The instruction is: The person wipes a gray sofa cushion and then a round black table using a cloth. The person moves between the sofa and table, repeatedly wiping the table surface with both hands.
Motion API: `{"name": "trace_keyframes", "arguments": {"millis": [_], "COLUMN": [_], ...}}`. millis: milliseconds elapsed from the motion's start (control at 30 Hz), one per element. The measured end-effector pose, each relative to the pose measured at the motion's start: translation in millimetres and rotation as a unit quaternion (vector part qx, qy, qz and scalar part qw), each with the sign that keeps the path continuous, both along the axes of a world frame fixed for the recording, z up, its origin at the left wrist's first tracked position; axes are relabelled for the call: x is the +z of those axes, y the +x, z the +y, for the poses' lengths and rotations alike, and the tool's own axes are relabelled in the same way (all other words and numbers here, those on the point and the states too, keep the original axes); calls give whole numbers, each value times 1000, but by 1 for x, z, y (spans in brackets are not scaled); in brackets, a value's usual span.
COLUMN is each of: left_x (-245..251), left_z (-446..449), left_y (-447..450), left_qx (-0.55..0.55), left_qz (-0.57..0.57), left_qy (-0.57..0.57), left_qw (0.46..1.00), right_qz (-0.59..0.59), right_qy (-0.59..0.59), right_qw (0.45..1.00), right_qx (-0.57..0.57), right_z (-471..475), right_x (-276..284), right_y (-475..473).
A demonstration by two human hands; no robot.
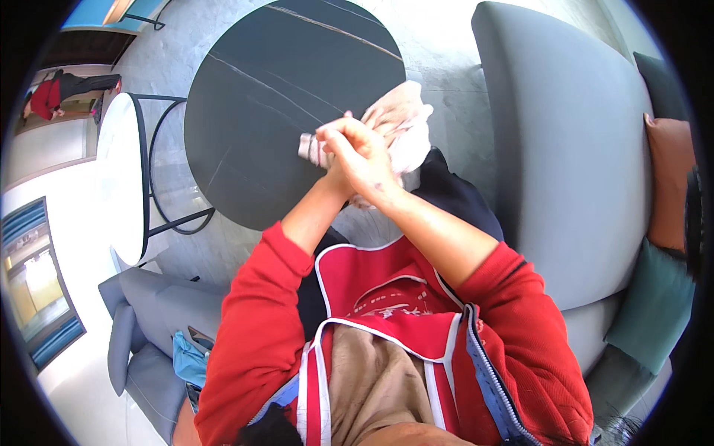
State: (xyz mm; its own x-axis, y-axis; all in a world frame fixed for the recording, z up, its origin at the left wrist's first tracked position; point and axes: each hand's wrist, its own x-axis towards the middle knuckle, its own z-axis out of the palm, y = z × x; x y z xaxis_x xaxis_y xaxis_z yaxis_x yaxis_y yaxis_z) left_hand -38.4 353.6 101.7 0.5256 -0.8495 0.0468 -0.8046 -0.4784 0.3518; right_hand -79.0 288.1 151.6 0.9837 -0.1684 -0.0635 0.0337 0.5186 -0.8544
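Note:
Over the near edge of a round black tabletop with pale veins, my hands cross at the wrists. My right hand lies on top, its fingers loosely curled and its thumb pointing left. Beneath it, my left hand is mostly hidden and appears to grip a crumpled pale pink and white cloth. The cloth bunches out to the right, past the table's edge. A striped end of it sticks out left of my right hand. Whether my right fingers hold any of the cloth cannot be told.
To the right stands a large grey sofa with orange and teal cushions. A white round table on a black frame is at left, near a grey chair carrying a blue cloth. A person in red is far off.

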Motion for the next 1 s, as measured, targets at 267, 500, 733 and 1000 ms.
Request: {"name": "trace_keyframes", "arguments": {"millis": [267,500,733,1000], "left_x": [10,38,91,117], "left_z": [105,189,193,139], "left_y": [-105,-113,-129,-143], "left_qx": [183,425,398,336], "left_qz": [-41,136,480,483], "left_qy": [65,93,-540,-667], "left_qw": [980,890,565,457], "right_qz": [-31,29,106,-52], "right_qy": [-176,-103,63,-145], "right_qw": [984,991,987,911], "right_qx": [-2,83,107,382], "right_z": [5,-23,-40,-37], "right_x": [-11,-22,-17,0], "right_y": [-7,14,27,6]}}
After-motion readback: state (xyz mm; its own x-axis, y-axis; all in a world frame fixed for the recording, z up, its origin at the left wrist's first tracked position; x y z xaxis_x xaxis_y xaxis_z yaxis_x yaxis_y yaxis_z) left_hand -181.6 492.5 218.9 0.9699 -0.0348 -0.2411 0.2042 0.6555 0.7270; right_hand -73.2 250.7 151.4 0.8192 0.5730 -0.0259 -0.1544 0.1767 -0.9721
